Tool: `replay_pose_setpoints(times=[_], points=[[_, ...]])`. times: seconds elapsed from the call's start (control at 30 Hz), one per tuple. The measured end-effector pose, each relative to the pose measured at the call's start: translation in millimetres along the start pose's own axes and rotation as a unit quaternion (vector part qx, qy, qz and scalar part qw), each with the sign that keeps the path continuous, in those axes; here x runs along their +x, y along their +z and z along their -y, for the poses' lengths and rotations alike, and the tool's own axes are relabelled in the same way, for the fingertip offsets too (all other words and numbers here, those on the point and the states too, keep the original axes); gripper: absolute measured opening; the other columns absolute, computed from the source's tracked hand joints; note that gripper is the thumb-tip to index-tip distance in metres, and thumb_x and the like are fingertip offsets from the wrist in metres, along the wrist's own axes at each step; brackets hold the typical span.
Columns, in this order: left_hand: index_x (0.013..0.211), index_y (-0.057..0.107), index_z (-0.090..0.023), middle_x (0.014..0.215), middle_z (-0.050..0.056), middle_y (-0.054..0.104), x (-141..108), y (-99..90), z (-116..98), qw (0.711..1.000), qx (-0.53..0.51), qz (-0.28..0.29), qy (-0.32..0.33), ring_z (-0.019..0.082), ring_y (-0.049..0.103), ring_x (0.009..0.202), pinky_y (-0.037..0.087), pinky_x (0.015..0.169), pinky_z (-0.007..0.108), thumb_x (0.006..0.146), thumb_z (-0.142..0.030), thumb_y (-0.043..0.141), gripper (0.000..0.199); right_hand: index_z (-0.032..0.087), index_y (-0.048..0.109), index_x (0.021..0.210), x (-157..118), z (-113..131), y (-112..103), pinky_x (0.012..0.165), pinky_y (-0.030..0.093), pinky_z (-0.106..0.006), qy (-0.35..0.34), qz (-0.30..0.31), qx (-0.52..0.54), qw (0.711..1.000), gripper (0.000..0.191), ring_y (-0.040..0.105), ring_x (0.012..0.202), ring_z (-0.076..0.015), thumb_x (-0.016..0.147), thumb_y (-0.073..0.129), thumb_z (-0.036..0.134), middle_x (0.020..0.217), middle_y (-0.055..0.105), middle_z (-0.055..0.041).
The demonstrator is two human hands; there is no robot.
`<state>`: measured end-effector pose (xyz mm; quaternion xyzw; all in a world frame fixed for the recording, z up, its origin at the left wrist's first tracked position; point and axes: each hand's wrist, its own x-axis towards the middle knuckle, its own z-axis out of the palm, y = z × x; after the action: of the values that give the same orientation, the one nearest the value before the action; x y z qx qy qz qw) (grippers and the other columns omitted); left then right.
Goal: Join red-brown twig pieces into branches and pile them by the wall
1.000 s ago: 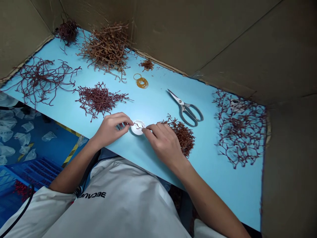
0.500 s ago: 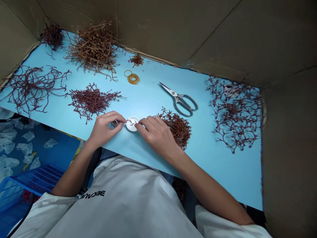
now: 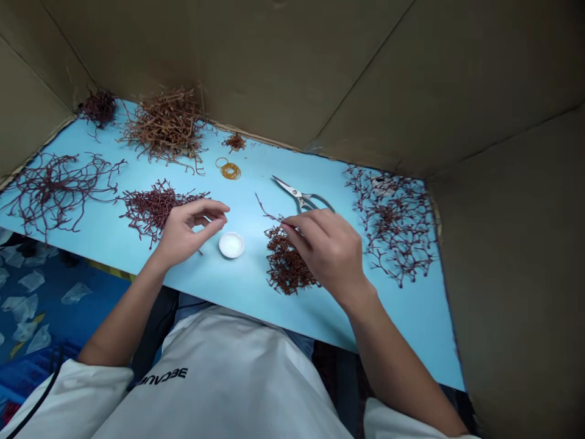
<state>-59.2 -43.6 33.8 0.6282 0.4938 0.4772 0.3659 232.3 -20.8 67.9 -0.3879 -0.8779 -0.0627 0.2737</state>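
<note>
A thin, dark, forked twig (image 3: 264, 208) is pinched between the thumb and fingertips of my right hand (image 3: 331, 250). That hand is raised over a pile of short brown twig pieces (image 3: 292, 265). My left hand (image 3: 186, 235) hovers left of a small white dish (image 3: 231, 245), its thumb and fingers apart with nothing visible between them. White material lies inside the dish. Behind the left hand is a heap of short reddish-brown twigs (image 3: 153, 207), partly covered by it. Scissors (image 3: 292, 190) with grey handles lie beyond my right hand, which hides part of them.
Yellow rubber bands (image 3: 231, 171) lie near the middle back of the blue table (image 3: 256, 305). Long curly stems (image 3: 50, 189) spread at the left, and a brown twig heap (image 3: 164, 125) stands behind. Branched twigs (image 3: 397, 225) cover the right side. Cardboard walls (image 3: 274, 73) enclose the table.
My right hand has moved right and up from the dish, carrying the twig. My left hand has parted from the twig and its fingers have spread. The view has tilted upward and shifted right.
</note>
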Motion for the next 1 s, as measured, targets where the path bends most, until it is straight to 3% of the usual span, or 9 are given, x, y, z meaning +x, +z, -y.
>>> replay_pose_setpoints(times=[0.1,0.17,0.23,0.3,0.57,0.73,0.8,0.9,1.0], points=[[0.120,0.077,-0.023,0.104,0.008,0.078,5,-10.6,4,0.993,0.076,0.080,-0.043,0.019,0.074,0.082,0.058,0.058,0.024,0.094,-0.036,0.075,0.030,0.024,0.070,0.094,5,-9,-19,0.069,0.047,-0.035,0.100,-0.086,0.089,0.987,0.012,0.064,0.075,-0.0184,0.104,0.064,0.024,0.086,0.075,-0.0039],[0.137,0.068,-0.025,0.123,0.010,0.074,-1,-13.1,7,0.982,0.106,0.148,-0.050,0.020,0.074,0.084,0.057,0.056,0.026,0.088,-0.038,0.082,0.052,0.024,0.070,0.089,5,-12,-28,0.065,0.047,-0.033,0.155,-0.133,0.147,0.968,0.011,0.061,0.068,-0.0166,0.101,0.068,0.023,0.081,0.072,-0.0017],[0.157,0.049,-0.032,0.142,0.012,0.066,-11,-9.5,12,0.967,0.173,0.184,-0.032,0.027,0.072,0.108,0.061,0.074,0.032,0.079,-0.035,0.089,0.088,0.024,0.070,0.087,2,-15,-33,0.063,0.047,-0.032,0.197,-0.156,0.200,0.947,0.011,0.059,0.066,-0.0155,0.098,0.070,0.022,0.079,0.071,-0.0006],[0.164,0.038,-0.035,0.144,0.011,0.064,-19,-0.4,17,0.959,0.213,0.185,-0.023,0.032,0.066,0.122,0.058,0.095,0.041,0.078,-0.027,0.089,0.100,0.023,0.071,0.087,-1,-18,-33,0.064,0.049,-0.031,0.229,-0.162,0.247,0.928,0.010,0.059,0.068,-0.0151,0.096,0.071,0.023,0.081,0.071,-0.0007],[0.161,0.037,-0.033,0.128,0.006,0.070,-18,50.9,12,0.961,0.139,0.231,-0.063,0.026,0.066,0.110,0.052,0.095,0.036,0.080,-0.013,0.079,0.093,0.022,0.072,0.084,16,-34,-34,0.059,0.047,-0.027,0.292,-0.169,0.449,0.828,0.014,0.057,0.063,-0.0126,0.091,0.075,0.033,0.074,0.067,0.0008],[0.159,0.041,-0.032,0.129,0.007,0.070,-24,78.9,9,0.959,0.113,0.259,-0.031,0.027,0.066,0.113,0.053,0.098,0.040,0.081,-0.015,0.080,0.088,0.022,0.071,0.082,37,-37,-41,0.058,0.046,-0.027,0.258,-0.183,0.474,0.822,0.015,0.052,0.060,-0.0114,0.089,0.076,0.033,0.069,0.062,0.0025],[0.161,0.041,-0.032,0.137,0.009,0.067,-21,77.2,7,0.956,0.108,0.274,-0.022,0.028,0.066,0.116,0.055,0.095,0.039,0.077,-0.014,0.084,0.096,0.022,0.070,0.082,44,-39,-44,0.056,0.044,-0.026,0.246,-0.187,0.478,0.822,0.015,0.051,0.059,-0.0110,0.089,0.076,0.034,0.069,0.062,0.0027],[0.160,0.044,-0.034,0.149,0.010,0.062,1,58.9,0,0.942,0.100,0.320,-0.005,0.028,0.067,0.120,0.059,0.086,0.034,0.071,-0.017,0.091,0.101,0.022,0.071,0.083,54,-43,-50,0.055,0.042,-0.025,0.233,-0.198,0.485,0.819,0.014,0.050,0.059,-0.0107,0.089,0.075,0.034,0.068,0.061,0.0033],[0.134,0.068,-0.027,0.134,0.009,0.071,38,45.8,-8,0.938,0.151,0.311,0.034,0.022,0.072,0.107,0.059,0.089,0.034,0.090,-0.020,0.076,0.046,0.022,0.072,0.084,64,-47,-60,0.055,0.043,-0.025,0.213,-0.222,0.488,0.817,0.013,0.052,0.059,-0.0105,0.089,0.076,0.034,0.068,0.062,0.0032]])
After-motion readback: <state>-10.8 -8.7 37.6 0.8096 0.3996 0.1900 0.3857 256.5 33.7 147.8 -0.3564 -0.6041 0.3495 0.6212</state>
